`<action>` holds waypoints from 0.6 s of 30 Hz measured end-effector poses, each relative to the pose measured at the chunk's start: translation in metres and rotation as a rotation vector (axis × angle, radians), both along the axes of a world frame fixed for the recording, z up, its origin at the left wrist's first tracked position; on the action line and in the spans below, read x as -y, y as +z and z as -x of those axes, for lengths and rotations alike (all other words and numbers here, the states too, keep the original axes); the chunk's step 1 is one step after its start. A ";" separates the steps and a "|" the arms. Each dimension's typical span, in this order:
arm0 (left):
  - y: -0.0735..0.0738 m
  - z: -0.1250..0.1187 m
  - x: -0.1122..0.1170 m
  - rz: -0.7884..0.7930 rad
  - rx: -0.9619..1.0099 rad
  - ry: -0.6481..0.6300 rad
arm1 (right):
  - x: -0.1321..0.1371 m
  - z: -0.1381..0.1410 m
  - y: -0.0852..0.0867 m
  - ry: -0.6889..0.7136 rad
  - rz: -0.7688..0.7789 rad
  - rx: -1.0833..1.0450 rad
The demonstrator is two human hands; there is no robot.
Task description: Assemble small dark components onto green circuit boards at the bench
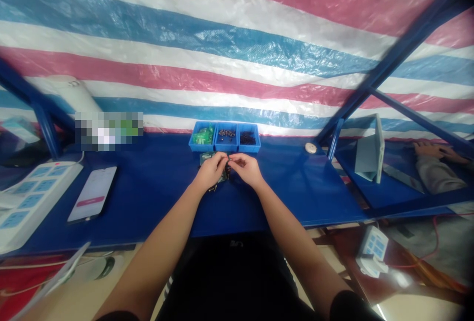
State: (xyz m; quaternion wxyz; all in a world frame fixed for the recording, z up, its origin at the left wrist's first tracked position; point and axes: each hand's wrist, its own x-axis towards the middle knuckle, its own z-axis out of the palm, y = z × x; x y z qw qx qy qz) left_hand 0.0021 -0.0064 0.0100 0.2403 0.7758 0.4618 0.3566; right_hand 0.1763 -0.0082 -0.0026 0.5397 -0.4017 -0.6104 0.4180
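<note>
Close together over the blue table (292,182), my left hand (212,170) and my right hand (246,169) meet fingertip to fingertip. Both are closed in a pinch on something small and dark, too small to name. Under and beside my left hand lies a dark green piece (206,157), partly covered by the fingers. Small dark and brass-coloured bits (213,188) show below the hands. Just beyond stand three joined blue bins: the left bin (202,147) holds green plastic packets, the middle bin (225,147) small metallic parts, the right bin (250,148) tiny dark pieces.
At left are a phone (92,195) and a white power strip (40,197). A round whitish object (310,148) sits near the blue frame (335,138) at right. Beyond it are a propped tablet (370,155) and another person's hands (431,150). Striped sheeting (237,64) hangs behind.
</note>
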 end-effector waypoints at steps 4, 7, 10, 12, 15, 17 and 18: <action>0.000 -0.001 0.000 0.002 -0.009 0.008 | 0.000 0.001 -0.001 -0.028 -0.006 0.029; 0.001 -0.001 0.000 0.006 -0.007 0.016 | 0.000 0.001 0.001 -0.043 -0.001 0.042; 0.002 0.000 0.001 -0.001 0.005 0.033 | 0.000 0.000 0.002 -0.049 0.029 0.027; 0.002 0.000 0.001 -0.012 0.013 0.039 | -0.001 -0.001 0.003 -0.046 0.056 0.015; 0.001 0.000 0.000 -0.032 0.020 0.040 | -0.001 -0.001 0.005 -0.034 0.093 0.000; -0.001 0.000 -0.001 -0.044 0.020 0.043 | -0.001 -0.001 0.005 -0.024 0.109 -0.007; -0.001 0.000 -0.001 -0.047 0.020 0.043 | -0.001 -0.001 0.005 -0.018 0.114 -0.008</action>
